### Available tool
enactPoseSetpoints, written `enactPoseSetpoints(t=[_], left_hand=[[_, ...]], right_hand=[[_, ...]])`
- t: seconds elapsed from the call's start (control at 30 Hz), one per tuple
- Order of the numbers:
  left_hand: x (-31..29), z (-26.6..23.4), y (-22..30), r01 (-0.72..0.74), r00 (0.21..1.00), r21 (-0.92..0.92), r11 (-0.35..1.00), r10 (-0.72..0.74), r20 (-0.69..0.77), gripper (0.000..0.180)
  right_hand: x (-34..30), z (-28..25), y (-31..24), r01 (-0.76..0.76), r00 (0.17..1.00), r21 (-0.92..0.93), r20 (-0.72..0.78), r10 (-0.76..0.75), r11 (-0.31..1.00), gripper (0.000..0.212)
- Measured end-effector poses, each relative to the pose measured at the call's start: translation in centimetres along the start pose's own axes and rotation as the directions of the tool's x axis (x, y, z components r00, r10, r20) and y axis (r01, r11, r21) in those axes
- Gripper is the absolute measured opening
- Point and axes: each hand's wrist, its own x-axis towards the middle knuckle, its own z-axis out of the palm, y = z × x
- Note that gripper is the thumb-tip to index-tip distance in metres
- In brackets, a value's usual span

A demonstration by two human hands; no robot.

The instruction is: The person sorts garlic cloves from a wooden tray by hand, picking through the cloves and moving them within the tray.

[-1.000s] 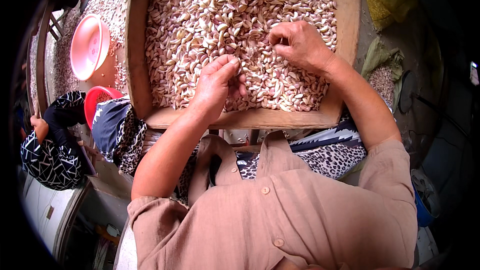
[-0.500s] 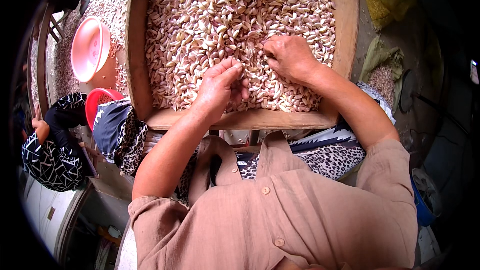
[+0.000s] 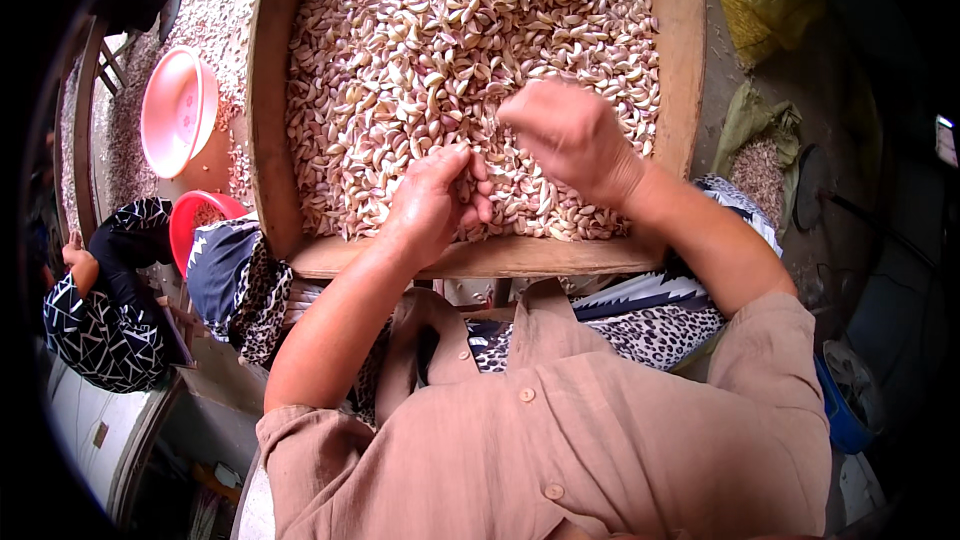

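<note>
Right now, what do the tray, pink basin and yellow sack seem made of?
Tray: matte, seemingly unpainted wood, judging by its brown grain. Pink basin: probably plastic, given its smooth, softly glossy surface. Yellow sack: perhaps plastic, from its creased sheen; any weave is unclear.

Cloves (image 3: 400, 60) in tray (image 3: 680, 60), front centre. Left hand (image 3: 430, 202) and right hand (image 3: 575, 140) over cloves. Left of tray: far basin (image 3: 180, 112), near basin (image 3: 183, 232). Right: far sack (image 3: 765, 0), near sack (image 3: 742, 122).

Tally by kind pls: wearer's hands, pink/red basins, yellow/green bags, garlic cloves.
Hands: 2 (left hand, right hand)
Basins: 2 (pink basin, red basin)
Bags: 2 (yellow bag, green bag)
Total: 6, excluding garlic cloves, too many to count
</note>
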Motion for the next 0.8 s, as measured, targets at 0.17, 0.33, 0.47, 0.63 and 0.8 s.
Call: enactPoseSetpoints(t=[0.17, 0.33, 0.47, 0.63, 0.8], left_hand=[[-0.1, -0.2, 0.7, -0.061, 0.998, 0.017, 0.998, 0.061, -0.033, 0.032], [-0.2, -0.3, 1.1, -0.089, 0.996, 0.018, 0.996, 0.089, -0.025, 0.032], [-0.2, -0.2, 1.0, -0.104, 0.994, 0.024, 0.994, 0.104, -0.033, 0.028], [-0.2, -0.4, 1.1, -0.092, 0.995, 0.079, 0.993, 0.094, -0.02, 0.032], [-0.2, -0.7, 1.0, -0.095, 0.995, 0.09, 0.991, 0.097, -0.028, 0.032]], right_hand=[[0.3, -3.1, 6.6, -0.42, 0.907, 0.02, -0.028, 0.421, 0.907, 0.031], [0.3, -2.2, 6.6, -0.459, 0.878, 0.045, 0.173, 0.446, 0.887, 0.031], [0.2, -1.7, 6.8, -0.411, 0.902, 0.052, 0.172, 0.397, 0.91, 0.034], [-0.2, -0.7, 6.4, -0.231, 0.941, -0.088, 0.231, 0.246, 0.969, 0.037], [0.1, -1.0, 3.6, -0.185, 0.808, -0.066, 0.558, 0.19, 0.98, 0.021]])
